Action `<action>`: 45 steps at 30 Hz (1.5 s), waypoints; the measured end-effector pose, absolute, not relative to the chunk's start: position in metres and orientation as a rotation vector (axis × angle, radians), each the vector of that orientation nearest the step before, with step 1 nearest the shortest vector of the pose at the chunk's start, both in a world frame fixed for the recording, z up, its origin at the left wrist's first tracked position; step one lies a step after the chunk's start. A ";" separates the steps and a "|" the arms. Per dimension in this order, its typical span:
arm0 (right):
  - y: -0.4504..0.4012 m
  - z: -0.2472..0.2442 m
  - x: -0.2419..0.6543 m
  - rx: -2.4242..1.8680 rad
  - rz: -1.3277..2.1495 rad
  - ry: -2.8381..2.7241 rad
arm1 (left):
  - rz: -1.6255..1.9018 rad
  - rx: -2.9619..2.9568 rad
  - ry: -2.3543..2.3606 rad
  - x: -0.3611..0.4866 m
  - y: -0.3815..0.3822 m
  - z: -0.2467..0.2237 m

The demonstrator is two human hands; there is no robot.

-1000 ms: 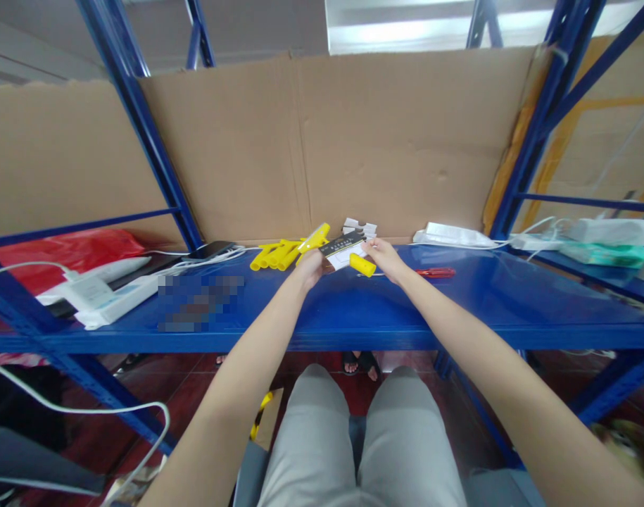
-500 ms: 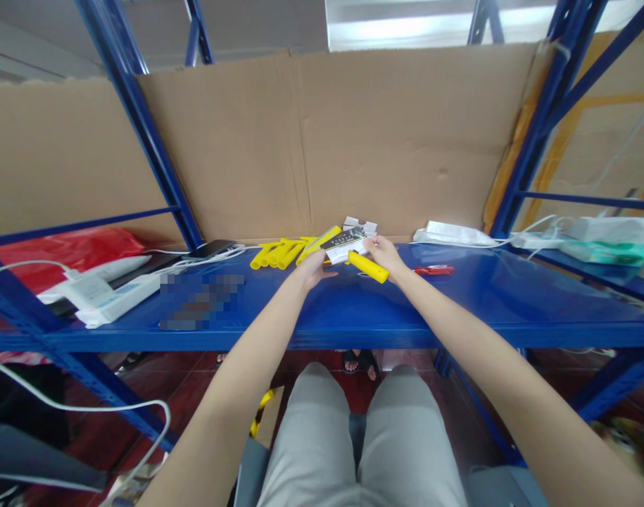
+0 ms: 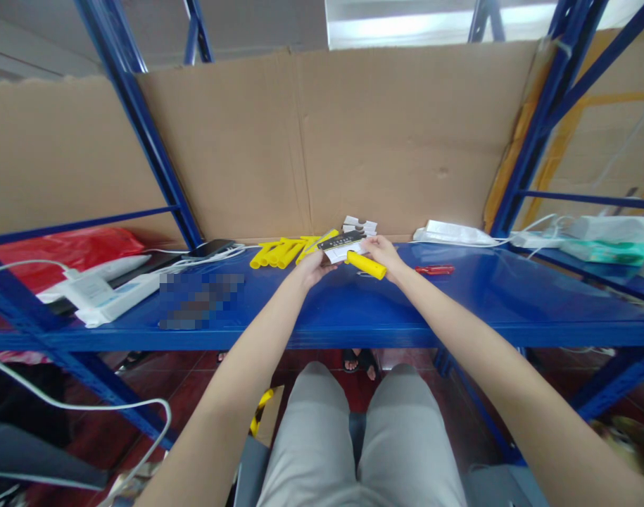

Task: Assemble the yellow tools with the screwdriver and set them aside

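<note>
My left hand (image 3: 312, 269) is closed on the left end of a black-and-white printed card sleeve (image 3: 343, 249), thumb near its edge. My right hand (image 3: 381, 252) pinches the sleeve's right end. From the sleeve's near side a yellow tubular handle (image 3: 368, 265) sticks out toward the front right, below my right fingers. Whether the handle is fixed to something inside the sleeve cannot be seen. Several more yellow handles (image 3: 277, 254) lie in a row left of my hands. Small white printed cards or boxes (image 3: 360, 225) are stacked just behind.
A red-handled tool (image 3: 434, 270) rests on the blue table (image 3: 490, 296) to the right. White power strips (image 3: 451, 234) and cables lie at both sides. A dark phone-like object (image 3: 210, 248) is at the back left. Cardboard (image 3: 385, 141) walls the back; blue posts (image 3: 158, 141) frame it.
The card sleeve has tilted and shifted slightly left, and the yellow handle moved a little up and left with it. Both hands keep their hold; the table's other things stay put.
</note>
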State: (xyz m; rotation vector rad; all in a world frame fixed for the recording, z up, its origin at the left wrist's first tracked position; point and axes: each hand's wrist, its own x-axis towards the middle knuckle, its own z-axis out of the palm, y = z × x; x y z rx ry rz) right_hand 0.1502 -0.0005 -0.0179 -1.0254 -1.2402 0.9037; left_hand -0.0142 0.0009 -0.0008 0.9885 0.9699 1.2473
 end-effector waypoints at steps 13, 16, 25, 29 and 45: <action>-0.006 -0.016 0.154 -0.962 0.892 -1.482 | 1.401 0.900 0.966 -0.018 0.009 -0.004; -0.005 -0.020 0.154 -0.959 0.929 -1.552 | 1.406 0.935 0.977 -0.018 0.010 -0.006; -0.003 -0.024 0.150 -0.985 0.900 -1.586 | 1.337 1.041 1.066 -0.020 0.010 -0.007; 0.003 -0.026 0.145 -0.890 0.799 -1.624 | 1.375 1.135 1.136 -0.020 0.011 -0.007; 0.000 -0.023 0.152 -0.988 0.328 -1.801 | 1.377 1.807 1.047 -0.018 -0.008 -0.011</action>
